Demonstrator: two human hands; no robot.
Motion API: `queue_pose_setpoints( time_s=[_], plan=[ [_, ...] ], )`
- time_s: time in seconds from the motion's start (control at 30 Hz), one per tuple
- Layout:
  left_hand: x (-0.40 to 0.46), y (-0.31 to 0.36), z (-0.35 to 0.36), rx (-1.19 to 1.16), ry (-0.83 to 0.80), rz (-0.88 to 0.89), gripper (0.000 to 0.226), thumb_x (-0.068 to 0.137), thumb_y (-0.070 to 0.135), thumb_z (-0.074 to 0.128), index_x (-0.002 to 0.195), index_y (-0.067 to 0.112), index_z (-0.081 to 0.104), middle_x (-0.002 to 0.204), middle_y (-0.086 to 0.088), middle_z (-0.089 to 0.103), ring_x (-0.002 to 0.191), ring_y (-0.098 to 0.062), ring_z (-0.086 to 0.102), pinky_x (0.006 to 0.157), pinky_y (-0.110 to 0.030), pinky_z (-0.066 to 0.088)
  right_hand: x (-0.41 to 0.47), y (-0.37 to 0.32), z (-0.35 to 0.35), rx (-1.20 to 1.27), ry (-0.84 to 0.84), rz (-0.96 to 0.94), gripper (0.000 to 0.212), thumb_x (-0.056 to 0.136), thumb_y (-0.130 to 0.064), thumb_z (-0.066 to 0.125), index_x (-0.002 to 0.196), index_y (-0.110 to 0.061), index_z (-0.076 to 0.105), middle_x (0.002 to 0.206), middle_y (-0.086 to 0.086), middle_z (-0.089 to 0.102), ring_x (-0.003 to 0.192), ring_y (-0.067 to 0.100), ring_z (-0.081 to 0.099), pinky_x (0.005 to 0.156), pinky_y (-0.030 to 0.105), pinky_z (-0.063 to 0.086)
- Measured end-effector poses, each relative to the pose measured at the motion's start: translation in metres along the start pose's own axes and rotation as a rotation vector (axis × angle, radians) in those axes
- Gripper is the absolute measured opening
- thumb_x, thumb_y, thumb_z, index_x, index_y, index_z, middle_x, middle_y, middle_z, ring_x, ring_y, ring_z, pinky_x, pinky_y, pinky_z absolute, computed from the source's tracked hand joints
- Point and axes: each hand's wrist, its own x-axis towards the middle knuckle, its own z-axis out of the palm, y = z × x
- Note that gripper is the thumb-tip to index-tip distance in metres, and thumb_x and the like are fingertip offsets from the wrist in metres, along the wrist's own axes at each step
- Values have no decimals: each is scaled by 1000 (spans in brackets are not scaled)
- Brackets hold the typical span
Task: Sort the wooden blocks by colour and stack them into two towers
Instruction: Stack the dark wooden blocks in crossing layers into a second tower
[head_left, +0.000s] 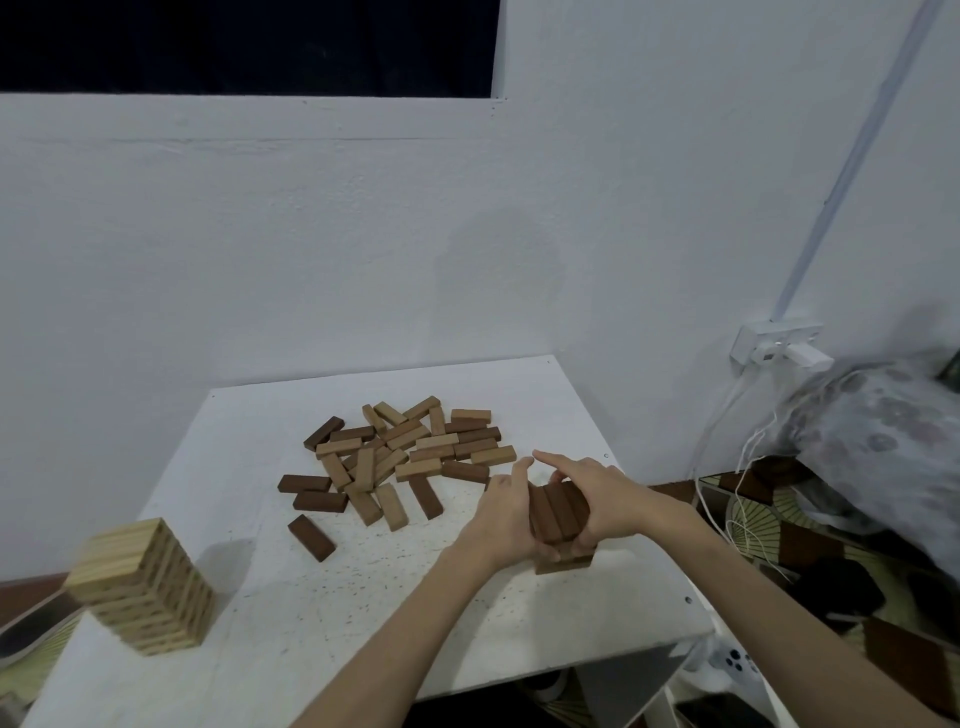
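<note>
A short dark-brown tower (560, 512) stands near the right edge of the white table (363, 597). My left hand (506, 512) presses its left side and my right hand (597, 499) cups its right side, squeezing the top row of dark blocks between them. A tall light-wood tower (143, 584) stands at the front left corner. A mixed pile of light and dark loose blocks (405, 452) lies at the table's middle back. One dark block (310, 538) lies apart, nearer the front.
The table sits against a white wall. To the right are a wall socket with a plug (779, 348), hanging white cables (727, 467) and a bundled patterned cloth (883, 431). A patterned floor mat shows below the right edge.
</note>
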Motion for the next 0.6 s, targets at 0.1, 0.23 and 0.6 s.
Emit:
queue_pose_setpoints(
  time_s=[0.1, 0.23, 0.6],
  plan=[
    [-1, 0, 0, -9, 2, 3, 112, 64, 29, 85, 147, 12, 10, 131, -10, 44, 125, -23, 34, 102, -33, 34, 1, 0, 1, -13, -4, 1, 118, 62, -28, 85, 148, -44, 6, 127, 1, 45, 115, 24, 43, 101, 37, 40],
    [-1, 1, -1, -17, -10, -11, 116, 63, 29, 86, 147, 12, 9, 134, -11, 40, 129, -23, 30, 103, -33, 32, 1, 0, 0, -14, -5, 4, 121, 60, -30, 87, 148, -44, 4, 127, 0, 45, 114, 23, 43, 101, 38, 40],
    [-2, -1, -2, -29, -21, -40, 123, 60, 30, 88, 149, 13, 4, 137, -14, 36, 133, -24, 27, 107, -33, 29, -4, 6, -2, 3, -19, 25, 130, 57, -29, 89, 148, -42, -3, 136, -3, 42, 124, 23, 39, 105, 41, 37]
  ],
)
